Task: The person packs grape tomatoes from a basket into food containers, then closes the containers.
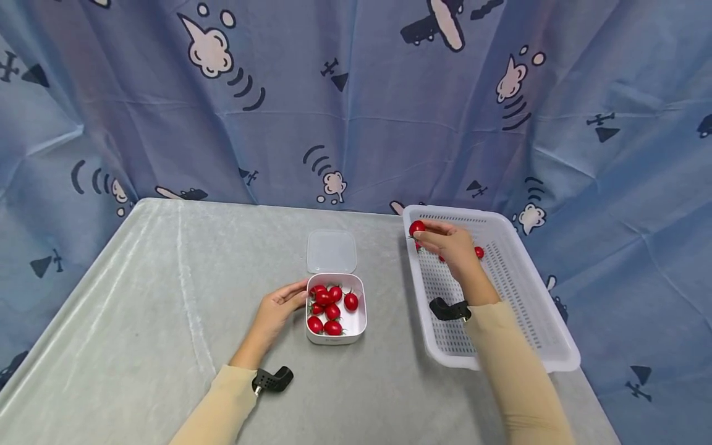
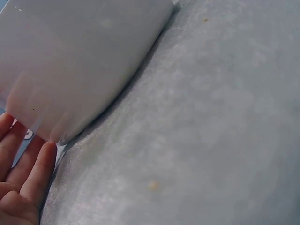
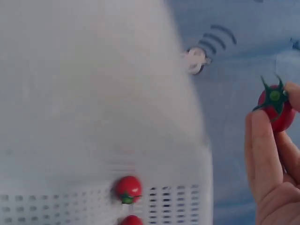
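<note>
Between the fingertips of my right hand [image 1: 452, 247] is a cherry tomato [image 1: 416, 228], raised over the left rim of the white plastic basket [image 1: 547, 309]. The right wrist view shows that cherry tomato [image 3: 280, 115] with its green stem end, pinched by thumb and fingers. My left hand [image 1: 278, 309] touches the left side of a small white box [image 1: 356, 330] with extended fingers. Several red cherry tomatoes [image 1: 332, 311] lie inside this box. In the left wrist view, the fingertips of the left hand [image 2: 26, 173] rest against the wall of the box [image 2: 89, 56].
A clear lid [image 1: 331, 250] lies flat just behind the box. A few more cherry tomatoes [image 1: 479, 252] remain in the basket, partly hidden by the right hand. Grey cloth covers the table [image 1: 139, 296], and a blue patterned curtain [image 1: 356, 93] hangs behind it.
</note>
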The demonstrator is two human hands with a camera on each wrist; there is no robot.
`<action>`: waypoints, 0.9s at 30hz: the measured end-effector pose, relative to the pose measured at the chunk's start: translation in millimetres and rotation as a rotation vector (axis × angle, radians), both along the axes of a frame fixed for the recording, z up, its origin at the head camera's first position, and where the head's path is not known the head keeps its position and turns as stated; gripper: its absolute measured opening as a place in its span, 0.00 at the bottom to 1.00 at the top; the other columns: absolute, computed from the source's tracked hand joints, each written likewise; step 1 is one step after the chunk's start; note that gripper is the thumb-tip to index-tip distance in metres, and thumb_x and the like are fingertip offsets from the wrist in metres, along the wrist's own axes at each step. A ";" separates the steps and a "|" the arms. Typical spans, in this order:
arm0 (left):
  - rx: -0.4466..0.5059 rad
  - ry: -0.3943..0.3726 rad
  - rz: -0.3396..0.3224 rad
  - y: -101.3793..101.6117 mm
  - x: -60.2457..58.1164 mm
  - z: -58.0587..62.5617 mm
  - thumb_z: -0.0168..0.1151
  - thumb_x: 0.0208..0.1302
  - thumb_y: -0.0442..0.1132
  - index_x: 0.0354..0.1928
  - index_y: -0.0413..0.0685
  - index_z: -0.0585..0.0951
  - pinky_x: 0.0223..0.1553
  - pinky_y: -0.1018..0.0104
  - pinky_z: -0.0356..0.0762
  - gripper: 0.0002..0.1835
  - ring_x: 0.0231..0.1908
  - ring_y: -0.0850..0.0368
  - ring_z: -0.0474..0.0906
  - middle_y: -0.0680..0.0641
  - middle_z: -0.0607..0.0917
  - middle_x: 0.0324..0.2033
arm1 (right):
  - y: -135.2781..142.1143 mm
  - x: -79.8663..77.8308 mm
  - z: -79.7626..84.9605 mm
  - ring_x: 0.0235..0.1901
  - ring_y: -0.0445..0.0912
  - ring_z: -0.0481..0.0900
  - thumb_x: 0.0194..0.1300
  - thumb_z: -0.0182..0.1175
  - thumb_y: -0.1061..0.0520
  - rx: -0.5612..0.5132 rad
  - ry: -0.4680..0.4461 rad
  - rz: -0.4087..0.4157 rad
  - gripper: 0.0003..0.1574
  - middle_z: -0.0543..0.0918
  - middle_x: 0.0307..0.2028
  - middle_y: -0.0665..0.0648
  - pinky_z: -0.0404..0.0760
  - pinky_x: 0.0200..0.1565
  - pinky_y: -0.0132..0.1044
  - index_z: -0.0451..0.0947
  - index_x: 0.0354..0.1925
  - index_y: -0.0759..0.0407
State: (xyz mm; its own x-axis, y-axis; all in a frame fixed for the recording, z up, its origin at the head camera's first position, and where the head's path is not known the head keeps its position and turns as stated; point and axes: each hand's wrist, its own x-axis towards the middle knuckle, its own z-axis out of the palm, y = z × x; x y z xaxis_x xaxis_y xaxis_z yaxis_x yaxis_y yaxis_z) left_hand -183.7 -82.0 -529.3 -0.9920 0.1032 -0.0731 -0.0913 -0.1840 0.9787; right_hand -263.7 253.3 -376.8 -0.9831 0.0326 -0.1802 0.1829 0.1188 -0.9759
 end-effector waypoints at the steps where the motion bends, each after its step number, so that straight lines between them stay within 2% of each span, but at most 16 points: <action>1: 0.005 0.001 0.001 0.2 0.0 0.0 0.62 0.68 0.34 0.61 0.31 0.76 0.51 0.74 0.82 0.22 0.47 0.71 0.83 0.31 0.79 0.59 | -2.3 2.3 1.7 0.35 0.31 0.85 0.61 0.69 0.62 -0.010 0.010 0.003 0.34 0.85 0.34 0.38 0.84 0.44 0.23 0.72 0.64 0.69; 6: 0.021 0.019 -0.001 0.6 -0.1 -0.8 0.62 0.68 0.33 0.61 0.29 0.76 0.51 0.74 0.82 0.22 0.47 0.71 0.83 0.30 0.79 0.59 | -11.3 12.1 9.0 0.36 0.33 0.85 0.61 0.68 0.65 -0.035 0.057 0.021 0.19 0.87 0.33 0.40 0.86 0.42 0.26 0.81 0.51 0.58; 10: 0.018 0.023 -0.006 0.1 0.2 -1.2 0.61 0.68 0.33 0.62 0.29 0.75 0.51 0.75 0.81 0.22 0.47 0.71 0.83 0.29 0.78 0.59 | -17.1 20.3 14.6 0.36 0.34 0.85 0.61 0.67 0.65 -0.043 0.073 0.059 0.15 0.87 0.33 0.40 0.86 0.42 0.26 0.83 0.45 0.50; 13: 0.019 0.015 -0.008 -0.3 0.6 -1.2 0.62 0.68 0.34 0.62 0.30 0.76 0.52 0.74 0.81 0.22 0.47 0.70 0.83 0.30 0.79 0.59 | -22.7 26.3 17.4 0.36 0.34 0.85 0.62 0.67 0.65 -0.021 0.081 0.082 0.17 0.87 0.33 0.39 0.86 0.43 0.26 0.83 0.50 0.57; 18: 0.011 0.009 -0.006 0.1 1.7 -0.8 0.63 0.68 0.36 0.61 0.31 0.76 0.52 0.74 0.82 0.23 0.48 0.70 0.83 0.32 0.80 0.59 | -35.3 37.4 18.6 0.37 0.33 0.84 0.62 0.66 0.65 0.031 0.062 0.100 0.30 0.86 0.34 0.39 0.85 0.44 0.25 0.72 0.61 0.74; 22: 0.004 0.014 -0.011 1.1 1.4 -0.8 0.63 0.68 0.36 0.62 0.31 0.76 0.52 0.74 0.81 0.23 0.48 0.70 0.83 0.32 0.80 0.59 | -45.9 47.6 19.3 0.36 0.33 0.84 0.62 0.67 0.65 0.050 0.049 0.116 0.32 0.85 0.34 0.39 0.85 0.44 0.25 0.72 0.62 0.74; 27: 0.009 0.014 -0.012 1.2 0.1 -1.7 0.62 0.68 0.35 0.62 0.31 0.76 0.52 0.74 0.81 0.23 0.48 0.70 0.83 0.31 0.80 0.59 | -58.4 58.8 16.9 0.36 0.33 0.85 0.61 0.68 0.64 0.061 0.081 0.114 0.31 0.86 0.33 0.38 0.85 0.45 0.25 0.74 0.61 0.73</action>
State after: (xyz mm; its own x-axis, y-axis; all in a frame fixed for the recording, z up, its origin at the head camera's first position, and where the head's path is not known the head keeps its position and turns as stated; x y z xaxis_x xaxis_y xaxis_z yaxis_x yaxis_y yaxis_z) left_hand -183.5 -80.8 -531.0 -0.9916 0.1158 -0.0577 -0.0794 -0.1922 0.9781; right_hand -204.9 194.9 -359.9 -0.9923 -0.0720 -0.1010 0.0855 0.1935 -0.9774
